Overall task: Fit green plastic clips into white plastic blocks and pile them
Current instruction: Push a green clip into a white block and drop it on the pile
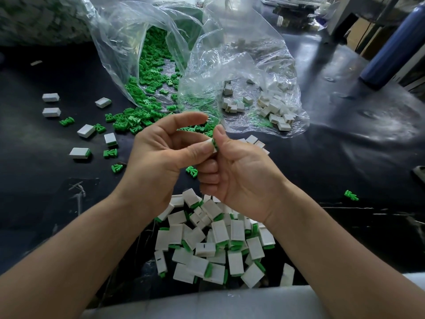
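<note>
The left hand (pixel 161 155) and right hand (pixel 236 173) meet above the dark surface (pixel 322 157), pinching one white block (pixel 210 142) between thumbs and fingers; a green clip (pixel 215 145) shows at its edge; a pile of fitted blocks (pixel 218 240) lies beneath the wrists; behind, one clear bag (pixel 128 42) spills green clips, another bag (pixel 264 65) holds white blocks; loose blocks (pixel 86 130) lie scattered left.

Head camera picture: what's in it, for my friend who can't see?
A left hand and right hand pinch a white plastic block with a green plastic clip, near a pile of finished blocks on a black table. Clear plastic bags of parts lie behind.
</note>
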`<state>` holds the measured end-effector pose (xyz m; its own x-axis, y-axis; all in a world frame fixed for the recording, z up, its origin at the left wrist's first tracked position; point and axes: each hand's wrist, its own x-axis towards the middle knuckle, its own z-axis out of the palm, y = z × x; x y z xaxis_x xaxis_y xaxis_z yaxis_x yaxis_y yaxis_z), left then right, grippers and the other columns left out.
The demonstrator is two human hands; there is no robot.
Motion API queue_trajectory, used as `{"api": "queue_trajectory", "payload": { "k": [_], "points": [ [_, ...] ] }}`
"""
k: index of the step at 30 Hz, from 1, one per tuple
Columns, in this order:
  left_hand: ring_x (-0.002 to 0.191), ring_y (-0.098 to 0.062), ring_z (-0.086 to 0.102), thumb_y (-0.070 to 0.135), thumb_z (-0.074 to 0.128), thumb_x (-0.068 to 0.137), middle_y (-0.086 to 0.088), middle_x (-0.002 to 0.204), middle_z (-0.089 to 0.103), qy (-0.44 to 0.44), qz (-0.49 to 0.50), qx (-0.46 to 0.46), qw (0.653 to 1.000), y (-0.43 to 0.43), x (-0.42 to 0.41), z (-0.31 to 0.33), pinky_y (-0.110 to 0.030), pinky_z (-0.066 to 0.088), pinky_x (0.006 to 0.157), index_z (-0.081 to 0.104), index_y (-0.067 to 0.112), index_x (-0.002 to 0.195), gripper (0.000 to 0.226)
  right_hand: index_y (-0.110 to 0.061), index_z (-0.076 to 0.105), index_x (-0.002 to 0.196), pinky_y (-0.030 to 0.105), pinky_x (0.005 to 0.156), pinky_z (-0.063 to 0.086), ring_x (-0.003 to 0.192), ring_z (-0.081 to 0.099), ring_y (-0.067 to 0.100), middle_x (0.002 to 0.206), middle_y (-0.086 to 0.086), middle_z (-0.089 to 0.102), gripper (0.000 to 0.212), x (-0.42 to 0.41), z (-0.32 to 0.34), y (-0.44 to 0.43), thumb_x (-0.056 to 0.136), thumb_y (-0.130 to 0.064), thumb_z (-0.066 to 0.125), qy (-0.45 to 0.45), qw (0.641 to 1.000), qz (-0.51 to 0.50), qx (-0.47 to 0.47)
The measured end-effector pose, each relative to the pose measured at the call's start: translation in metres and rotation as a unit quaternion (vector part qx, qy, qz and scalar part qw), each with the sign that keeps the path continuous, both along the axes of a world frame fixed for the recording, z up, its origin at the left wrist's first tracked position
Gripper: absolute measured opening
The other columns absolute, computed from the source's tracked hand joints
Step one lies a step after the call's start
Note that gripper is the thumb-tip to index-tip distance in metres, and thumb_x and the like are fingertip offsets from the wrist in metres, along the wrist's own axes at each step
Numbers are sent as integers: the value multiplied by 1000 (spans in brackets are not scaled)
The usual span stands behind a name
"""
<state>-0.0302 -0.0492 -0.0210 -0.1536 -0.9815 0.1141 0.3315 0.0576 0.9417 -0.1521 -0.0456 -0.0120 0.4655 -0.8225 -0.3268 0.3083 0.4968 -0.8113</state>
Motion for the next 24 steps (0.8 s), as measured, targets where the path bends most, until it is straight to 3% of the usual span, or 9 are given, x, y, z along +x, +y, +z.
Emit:
{"api": "queue_trajectory", "payload": {
  "k": [5, 8, 12, 15, 18, 24],
  "points": [
    [43, -12, 56, 7, 65, 61, 1, 63, 67, 13, -3, 6, 1000, 1, -2, 2, -24, 49, 46, 61, 11, 96, 36, -16, 43, 67, 23, 51, 27, 47, 33, 9, 49, -4, 42, 53, -5, 1, -3, 94, -54, 19, 1, 1000, 15, 1],
    [47, -11, 56, 8, 64, 63, 3, 64, 67, 2, 0, 0, 1000, 2, -3, 2, -23, 50, 50, 61, 12, 95, 32, -16, 46, 61, 23, 52, 26, 47, 35, 9, 50, -3, 44, 49, -6, 1, -4, 94, -47, 27, -1, 1000, 1, -13],
    [49, -14, 58, 11, 66, 61, 0, 63, 68, -10, 1, 7, 1000, 2, -2, 3, -27, 53, 52, 63, 11, 92, 31, -17, 46, 67, 22, 51, 29, 47, 36, 8, 53, -3, 43, 42, -6, -2, -3, 94, -46, 33, 59, 997, -9, -51],
    [47, -19, 57, 2, 71, 61, -5, 63, 67, -16, 1, 11, 1000, 0, -1, 3, -30, 53, 51, 64, 10, 89, 31, -17, 49, 70, 21, 52, 30, 49, 37, 7, 53, -5, 45, 39, -6, -3, -2, 94, -45, 35, 101, 992, -9, -76],
    [47, -23, 55, 1, 62, 64, -9, 64, 66, -11, 0, 12, 1000, 0, 0, 3, -32, 52, 51, 63, 7, 90, 27, -17, 52, 72, 19, 51, 33, 51, 39, 7, 53, -7, 48, 39, -8, -2, -2, 93, -45, 36, 140, 984, -6, -108],
    [47, -20, 57, -1, 69, 60, -7, 66, 68, -24, -5, -1, 1000, 2, -2, 4, -28, 51, 50, 62, 5, 94, 35, -17, 53, 73, 19, 53, 36, 52, 42, 6, 55, -7, 51, 44, -10, -2, -2, 88, -53, 34, 158, 980, -3, -122]
  ]
}}
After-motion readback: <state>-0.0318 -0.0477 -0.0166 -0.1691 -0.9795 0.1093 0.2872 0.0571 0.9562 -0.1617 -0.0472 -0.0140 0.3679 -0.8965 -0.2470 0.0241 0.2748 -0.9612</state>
